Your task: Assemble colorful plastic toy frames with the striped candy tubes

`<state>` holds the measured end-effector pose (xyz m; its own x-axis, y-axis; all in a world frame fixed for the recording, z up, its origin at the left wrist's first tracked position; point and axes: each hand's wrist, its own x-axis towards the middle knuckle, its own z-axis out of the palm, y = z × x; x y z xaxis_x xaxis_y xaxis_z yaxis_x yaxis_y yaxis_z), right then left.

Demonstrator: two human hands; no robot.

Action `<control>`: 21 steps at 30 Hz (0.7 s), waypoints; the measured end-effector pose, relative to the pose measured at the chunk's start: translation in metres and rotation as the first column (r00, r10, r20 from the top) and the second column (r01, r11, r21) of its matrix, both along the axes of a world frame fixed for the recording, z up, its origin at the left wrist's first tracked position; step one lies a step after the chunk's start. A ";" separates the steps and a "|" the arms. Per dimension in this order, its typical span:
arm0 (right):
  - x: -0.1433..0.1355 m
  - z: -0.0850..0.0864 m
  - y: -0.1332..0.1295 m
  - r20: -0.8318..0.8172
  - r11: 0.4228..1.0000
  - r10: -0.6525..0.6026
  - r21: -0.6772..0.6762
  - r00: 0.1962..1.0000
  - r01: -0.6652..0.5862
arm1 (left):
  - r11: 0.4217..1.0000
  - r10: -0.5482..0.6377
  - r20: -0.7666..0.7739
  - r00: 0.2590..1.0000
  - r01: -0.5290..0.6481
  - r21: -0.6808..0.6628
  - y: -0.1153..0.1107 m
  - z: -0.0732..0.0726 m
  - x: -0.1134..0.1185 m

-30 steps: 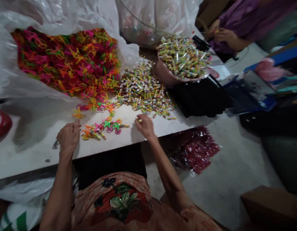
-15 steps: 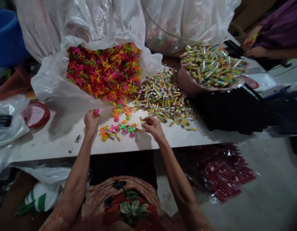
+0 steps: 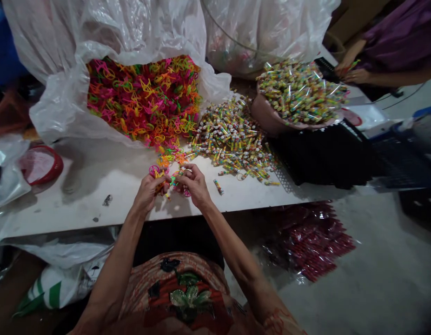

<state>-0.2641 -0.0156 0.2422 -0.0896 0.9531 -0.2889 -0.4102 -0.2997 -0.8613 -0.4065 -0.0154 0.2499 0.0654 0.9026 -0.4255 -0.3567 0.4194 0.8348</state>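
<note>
My left hand [image 3: 147, 191] is closed on small plastic toys that look like bicycles, with a yellow toy bicycle [image 3: 159, 174] and a pink wheel showing at the fingertips. Close beside it, my right hand [image 3: 197, 187] has its fingers pinched around a green and pink toy bicycle [image 3: 173, 180]. My fingers partly cover the row of toys on the white table [image 3: 82, 200]. To the right of my right hand lies a single small clear tube with coloured filling [image 3: 218, 187].
A plastic bag [image 3: 58, 109] holds a heap of bright toys [image 3: 142, 102]. Beside it lies a pile of filled tubes [image 3: 232, 135]. More tubes fill a pink basin [image 3: 267, 114]. A black stack [image 3: 316, 153] and red tape roll [image 3: 55, 165] flank the workspace. Another person's hands [image 3: 354, 70] are at far right.
My left hand has moved right onto the toys, and my right hand has moved left to meet it. A tube now lies right of my right hand. The view has shifted slightly.
</note>
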 end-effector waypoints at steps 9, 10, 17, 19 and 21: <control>-0.001 -0.005 -0.001 0.105 0.997 -0.027 0.079 0.994 0.018 | 0.989 0.026 0.191 0.981 0.003 -0.150 -0.004 0.002 0.005; 0.000 -0.005 -0.003 0.113 0.997 -0.012 0.074 0.994 0.004 | 0.990 0.025 0.188 0.982 0.002 -0.138 -0.003 0.000 0.005; 0.008 -0.002 -0.015 0.184 0.994 0.044 0.090 0.982 -0.062 | 0.994 0.008 0.136 0.991 0.007 -0.106 0.002 -0.011 0.004; 0.008 -0.002 -0.015 0.167 0.995 0.056 0.073 0.984 -0.069 | 0.995 0.004 0.126 0.992 0.009 -0.099 0.001 -0.012 0.006; 0.009 -0.003 -0.015 0.137 0.998 0.045 0.039 0.990 -0.051 | 0.996 0.010 0.101 0.995 -0.001 -0.093 0.000 -0.013 0.008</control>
<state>-0.2551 -0.0303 0.2393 -0.0980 0.9602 -0.2614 -0.2745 -0.2786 -0.9203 -0.3982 -0.0153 0.2371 0.1071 0.8601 -0.4987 -0.4397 0.4909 0.7521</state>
